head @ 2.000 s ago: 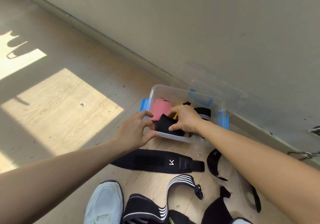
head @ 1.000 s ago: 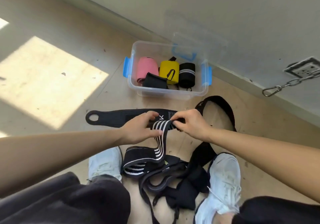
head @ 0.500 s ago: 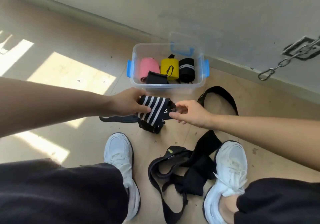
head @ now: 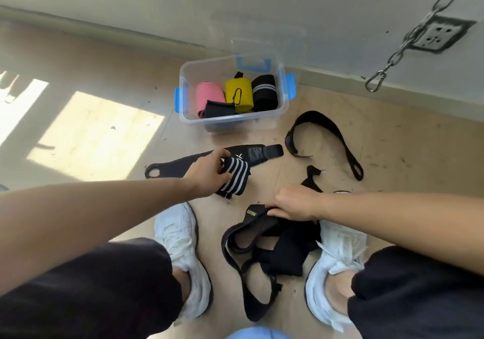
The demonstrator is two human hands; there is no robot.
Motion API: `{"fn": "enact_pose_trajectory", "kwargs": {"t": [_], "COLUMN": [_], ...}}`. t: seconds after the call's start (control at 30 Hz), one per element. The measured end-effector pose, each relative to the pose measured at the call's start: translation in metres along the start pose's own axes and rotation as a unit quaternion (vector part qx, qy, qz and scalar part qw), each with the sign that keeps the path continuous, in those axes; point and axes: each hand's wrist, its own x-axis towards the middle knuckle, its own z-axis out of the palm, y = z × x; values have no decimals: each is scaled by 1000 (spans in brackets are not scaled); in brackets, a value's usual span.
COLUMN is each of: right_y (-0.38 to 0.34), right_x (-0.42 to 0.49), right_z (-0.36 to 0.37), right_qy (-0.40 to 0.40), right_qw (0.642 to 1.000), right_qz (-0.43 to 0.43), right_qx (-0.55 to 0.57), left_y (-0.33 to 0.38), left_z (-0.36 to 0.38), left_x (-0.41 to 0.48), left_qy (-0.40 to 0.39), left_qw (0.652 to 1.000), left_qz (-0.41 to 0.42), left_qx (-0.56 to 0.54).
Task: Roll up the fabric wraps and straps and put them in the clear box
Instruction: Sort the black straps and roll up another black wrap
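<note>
While outside box [head: 262,122], striped roll [head: 234,177] in left hand [head: 207,175]

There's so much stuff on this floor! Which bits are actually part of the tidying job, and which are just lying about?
Part of the job: clear box, the rolls in it, striped wrap held by the left hand, tangled straps gripped by the right hand, flat black wrap, looped black strap.

Just there: hanging chain, wall socket, white shoes.
</note>
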Motion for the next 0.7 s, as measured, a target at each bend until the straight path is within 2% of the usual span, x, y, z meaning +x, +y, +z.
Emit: {"fn": "enact_pose_trajectory", "kwargs": {"t": [0.07,0.17,0.3,0.4,0.53,0.6,0.7], "right_y": [10,23,39,47,56,67,81], "right_x": [-5,-11,-18,-18,-8,-5,-10], "right_z": [9,7,7,2,-39,-58,-78], "right_qy": [16,-22,-66,16,195,210,138], "right_qw": [1000,998,998,994,956,951,976], "right_qz": [21,42,2,41,113,126,122], "right_qx": [7,34,1,102,186,189,116], "left_y": [-4,-10,-18,-20,-21,-23,-26], "left_z": [12,27,43,50,60,62,56], "left_x": [-2,0,2,3,5,8,18], "left_qy": [0,-19,-70,-133,-127,-110,-66], "left_qw": [1000,998,995,989,985,984,985], "left_qz": [17,45,64,46,31,25,16], "left_qx": [11,25,24,40,108,137,157]}}
